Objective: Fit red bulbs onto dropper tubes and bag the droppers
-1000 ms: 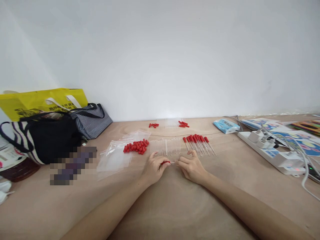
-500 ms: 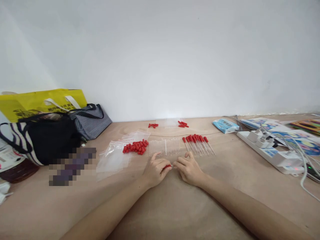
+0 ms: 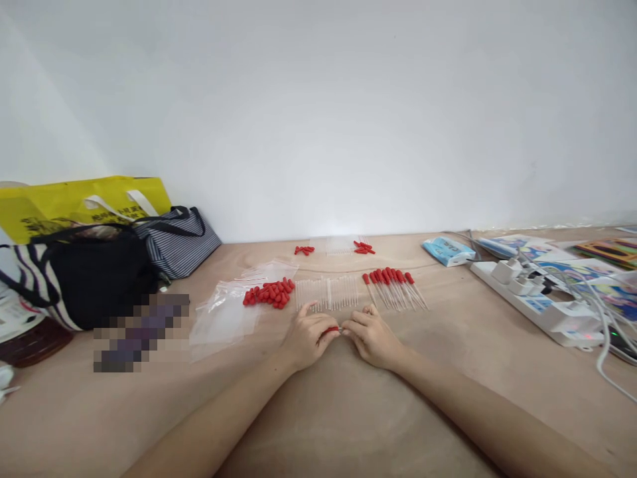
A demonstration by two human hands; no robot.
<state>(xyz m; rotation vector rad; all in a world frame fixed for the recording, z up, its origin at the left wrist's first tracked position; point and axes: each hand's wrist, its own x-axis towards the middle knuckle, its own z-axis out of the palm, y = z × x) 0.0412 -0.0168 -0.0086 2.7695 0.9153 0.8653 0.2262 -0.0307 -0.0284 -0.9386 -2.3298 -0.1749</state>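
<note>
My left hand (image 3: 309, 338) pinches a red rubber dropper bulb (image 3: 332, 329) between thumb and fingers. Facing it, my right hand (image 3: 371, 337) grips a thin glass dropper tube (image 3: 341, 330), mostly hidden by the fingers; its end meets the bulb. Just beyond the hands lies a row of bare glass tubes (image 3: 328, 293). To their left is a pile of loose red bulbs (image 3: 271, 293), partly on clear plastic bags (image 3: 223, 325). On the right, several droppers with red bulbs fitted (image 3: 395, 287) lie fanned out.
Near the wall lie small groups of red bulbs (image 3: 304, 250) and more tubes (image 3: 339, 251). A blue tissue pack (image 3: 448, 251) and a white power strip (image 3: 542, 309) with cables sit at right. A black bag (image 3: 99, 279), a striped bag (image 3: 174, 242) and a yellow bag (image 3: 64, 199) stand at left.
My two hands have drawn slightly closer together, and less of the glass tube shows between them. The things lying on the table look unchanged.
</note>
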